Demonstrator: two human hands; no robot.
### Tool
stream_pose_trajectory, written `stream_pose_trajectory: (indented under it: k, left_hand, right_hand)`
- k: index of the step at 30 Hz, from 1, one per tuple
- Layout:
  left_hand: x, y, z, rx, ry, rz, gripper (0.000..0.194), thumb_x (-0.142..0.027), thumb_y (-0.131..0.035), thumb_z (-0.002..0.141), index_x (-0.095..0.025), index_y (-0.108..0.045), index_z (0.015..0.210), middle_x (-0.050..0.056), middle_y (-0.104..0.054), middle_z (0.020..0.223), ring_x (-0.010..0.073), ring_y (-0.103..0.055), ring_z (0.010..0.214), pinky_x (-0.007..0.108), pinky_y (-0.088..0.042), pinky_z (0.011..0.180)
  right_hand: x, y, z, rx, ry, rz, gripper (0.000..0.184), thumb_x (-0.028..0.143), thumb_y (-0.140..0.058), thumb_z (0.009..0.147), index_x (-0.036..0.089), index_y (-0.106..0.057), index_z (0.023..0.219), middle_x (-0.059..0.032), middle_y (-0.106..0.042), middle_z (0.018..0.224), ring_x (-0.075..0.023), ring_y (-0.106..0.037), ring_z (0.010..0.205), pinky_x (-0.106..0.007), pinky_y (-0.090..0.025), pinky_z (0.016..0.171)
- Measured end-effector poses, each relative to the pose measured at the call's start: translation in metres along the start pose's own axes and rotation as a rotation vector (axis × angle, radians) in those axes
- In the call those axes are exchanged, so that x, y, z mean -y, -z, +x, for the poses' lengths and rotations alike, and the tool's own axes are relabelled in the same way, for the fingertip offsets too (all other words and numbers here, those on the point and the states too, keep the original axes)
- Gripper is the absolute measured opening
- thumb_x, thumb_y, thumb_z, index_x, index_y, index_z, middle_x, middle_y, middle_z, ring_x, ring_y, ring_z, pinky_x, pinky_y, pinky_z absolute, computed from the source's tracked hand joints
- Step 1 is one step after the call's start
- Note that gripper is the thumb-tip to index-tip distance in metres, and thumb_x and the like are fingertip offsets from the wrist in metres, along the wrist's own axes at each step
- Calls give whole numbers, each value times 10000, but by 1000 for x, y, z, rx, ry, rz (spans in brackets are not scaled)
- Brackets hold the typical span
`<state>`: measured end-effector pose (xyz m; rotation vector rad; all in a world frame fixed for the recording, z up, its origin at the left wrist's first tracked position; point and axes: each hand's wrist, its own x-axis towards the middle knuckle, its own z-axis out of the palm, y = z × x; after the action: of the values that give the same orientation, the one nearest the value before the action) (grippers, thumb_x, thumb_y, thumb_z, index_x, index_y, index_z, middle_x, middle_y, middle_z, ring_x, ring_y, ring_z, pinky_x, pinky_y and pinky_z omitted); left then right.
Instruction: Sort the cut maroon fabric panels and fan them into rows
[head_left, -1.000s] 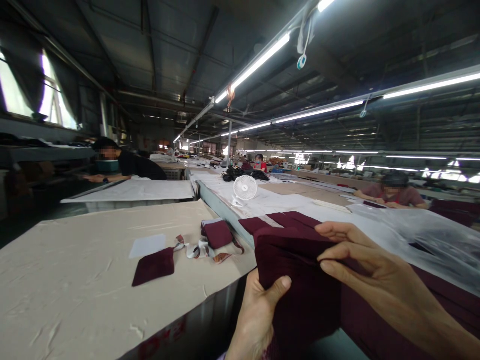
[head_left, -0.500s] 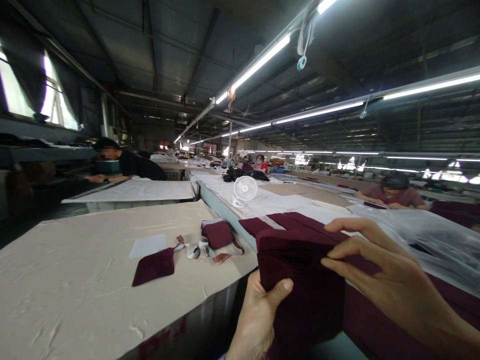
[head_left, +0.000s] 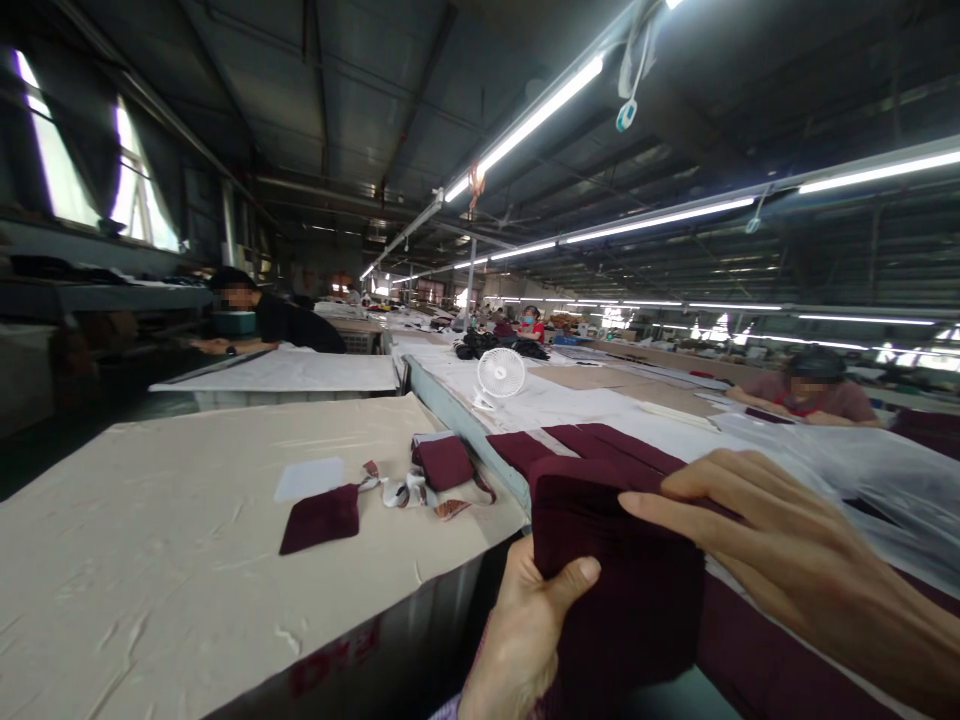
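Observation:
My left hand grips a dark maroon fabric piece by its left edge, thumb lying across the front and the other fingers hidden behind. The cloth hangs upright, with a folded strip along its top. Over its upper right corner reaches my right hand, fingers stretched out and one fingertip resting on the cloth near the top fold. Just behind, more maroon pieces lie on the worktable. Additional maroon fabric shows below my right hand.
A beige-covered table at left holds a maroon piece, a white sheet, printed ribbon and a folded maroon bundle. A white fan stands ahead. Clear plastic lies right. Co-workers bend over tables on both sides.
My right hand has left its pinch at the top edge and now lies flatter, fingers stretched over the cloth. The left grip stays. The whole view has shifted slightly.

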<state>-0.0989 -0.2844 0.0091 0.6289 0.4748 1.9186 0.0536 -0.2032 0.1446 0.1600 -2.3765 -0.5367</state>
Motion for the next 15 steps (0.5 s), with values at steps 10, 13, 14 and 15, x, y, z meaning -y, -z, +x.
stream_pose_trajectory:
  k: [10,13,14,15]
  left_hand:
    - [0,3,2,24,11,66,251,-262,-910,641,-129,-786,814,41,-743,704,126,-637,625,242,-491,663]
    - [-1,3,2,20,33,73,276,-272,-927,613,-121,-781,792,42,-739,698,133,-642,640,242,-490,662]
    - [-1,4,3,18,36,76,283,-277,-929,608,-120,-781,790,41,-739,696,133,-641,638,242,-489,657]
    - [0,4,3,18,36,77,286,-278,-930,606,-119,-781,793,42,-741,697,133,-640,633,244,-490,656]
  right_hand:
    - [-5,-3,-4,377,-265,177,377,177,-384,986,305,-704,1139,-47,-614,868,-198,-576,741,-306,-452,607]
    - [-6,-2,-2,416,-290,220,402,158,-370,991,315,-711,1136,-31,-579,808,-172,-531,687,-287,-415,590]
    - [-7,-1,-1,419,-294,221,403,151,-374,987,313,-713,1132,-29,-577,801,-171,-528,686,-286,-413,592]
    - [-8,-1,-1,425,-298,214,387,160,-382,986,305,-720,1107,-31,-580,802,-173,-532,688,-289,-420,597]
